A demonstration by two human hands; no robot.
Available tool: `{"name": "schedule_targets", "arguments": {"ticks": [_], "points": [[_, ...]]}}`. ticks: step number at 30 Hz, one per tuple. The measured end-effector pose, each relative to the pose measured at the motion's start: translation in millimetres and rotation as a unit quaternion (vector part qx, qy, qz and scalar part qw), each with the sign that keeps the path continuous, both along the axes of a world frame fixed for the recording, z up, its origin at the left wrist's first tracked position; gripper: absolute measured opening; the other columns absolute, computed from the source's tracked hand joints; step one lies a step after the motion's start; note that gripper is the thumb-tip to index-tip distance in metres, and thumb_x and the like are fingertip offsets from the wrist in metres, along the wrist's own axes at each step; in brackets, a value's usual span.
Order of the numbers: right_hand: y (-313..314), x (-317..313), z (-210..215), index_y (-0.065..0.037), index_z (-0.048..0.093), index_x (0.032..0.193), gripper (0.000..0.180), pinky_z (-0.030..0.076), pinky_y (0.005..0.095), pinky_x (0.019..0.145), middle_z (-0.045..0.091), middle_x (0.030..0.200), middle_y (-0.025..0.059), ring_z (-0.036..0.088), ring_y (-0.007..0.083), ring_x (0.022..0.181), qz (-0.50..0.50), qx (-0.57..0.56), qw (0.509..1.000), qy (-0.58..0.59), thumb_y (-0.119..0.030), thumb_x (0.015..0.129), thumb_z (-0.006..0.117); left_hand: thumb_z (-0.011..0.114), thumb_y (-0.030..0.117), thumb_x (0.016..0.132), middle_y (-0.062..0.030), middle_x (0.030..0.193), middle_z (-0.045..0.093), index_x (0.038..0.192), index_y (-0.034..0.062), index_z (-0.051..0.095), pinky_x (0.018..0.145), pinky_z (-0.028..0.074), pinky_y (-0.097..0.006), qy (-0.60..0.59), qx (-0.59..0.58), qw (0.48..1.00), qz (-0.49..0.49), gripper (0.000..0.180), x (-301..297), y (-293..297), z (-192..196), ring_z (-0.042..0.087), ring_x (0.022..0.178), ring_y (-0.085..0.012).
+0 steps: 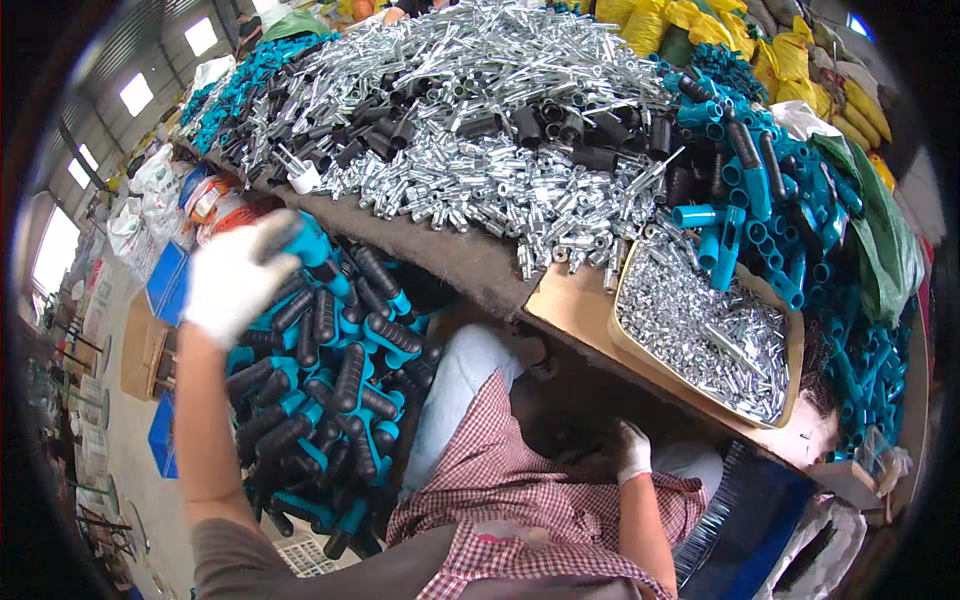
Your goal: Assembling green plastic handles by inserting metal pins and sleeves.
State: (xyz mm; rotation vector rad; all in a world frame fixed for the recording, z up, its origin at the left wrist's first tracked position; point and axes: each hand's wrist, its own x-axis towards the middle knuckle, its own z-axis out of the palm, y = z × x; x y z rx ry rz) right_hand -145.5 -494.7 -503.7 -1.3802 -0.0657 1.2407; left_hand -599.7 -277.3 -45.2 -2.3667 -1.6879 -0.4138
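My left hand [238,283], in a white glove, reaches over a heap of teal parts with black ribbed grips [350,376] on my left. Its thumb and fingers close on a teal plastic part [308,241] at the top of that heap. Down by my right knee is my right hand [632,450], also gloved. Its fingers point into dark shadow under the bench edge, so whether they hold anything does not show. A checked apron [500,440] covers my lap.
Ahead, the bench [440,240] carries a big pile of shiny metal tubes [520,70] and short metal fittings [480,180]. A shallow tray [622,300] of small metal pieces sits front right. Teal tubes [740,220] are stacked beyond it. Yellow sacks [790,65] stand behind.
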Motion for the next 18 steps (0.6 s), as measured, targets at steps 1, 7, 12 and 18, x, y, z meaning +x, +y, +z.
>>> {"name": "schedule_targets", "arguments": {"ticks": [1,7,12,18], "points": [[-0.8,5.1,-1.5,-0.004,0.069,0.109,0.025,0.055,0.0324,0.086,0.069,0.109,0.0115,0.066,0.0229,0.1,-0.006,-0.001,1.0,-0.005,-0.009,0.085,0.064,0.068,0.031,0.08,-0.016,0.099,0.07,0.12,0.0154,0.066,0.086,0.051,-0.043,0.041,0.009,0.999,0.018,0.043,5.8,13.9,-20.2,0.067,0.095,-0.0333],[3.7,-14.8,21.8,0.002,0.065,0.117,0.032,0.05,0.031,0.091,0.069,0.112,0.0099,0.064,0.0189,0.102,0.051,-0.015,0.996,-0.075,-0.015,0.091,0.061,0.064,0.033,0.082,-0.0182,0.104,0.068,0.122,0.0103,0.065,0.089,0.049,-0.045,0.065,-0.058,0.995,0.056,0.046,-28.3,48.8,-54.4,0.064,0.101,-0.0355],[-12.0,6.0,-56.7,0.001,0.066,0.12,0.032,0.047,0.0317,0.094,0.067,0.117,0.0101,0.061,0.0209,0.108,0.122,0.092,0.957,-0.247,-0.013,0.091,0.06,0.072,0.024,0.077,-0.0156,0.104,0.069,0.12,0.0077,0.065,0.087,0.051,-0.042,-0.012,0.006,1.0,-0.005,0.046,-20.1,48.0,-74.0,0.066,0.099,-0.0326],[5.7,-3.7,-33.8,0.002,0.066,0.116,0.029,0.051,0.0341,0.089,0.069,0.109,0.0114,0.065,0.023,0.097,0.176,0.13,0.92,-0.325,-0.015,0.093,0.06,0.074,0.024,0.077,-0.0162,0.101,0.068,0.124,0.0083,0.063,0.087,0.051,-0.042,-0.02,0.011,0.996,-0.092,0.051,-35.8,45.2,-95.1,0.065,0.097,-0.0344]]}}
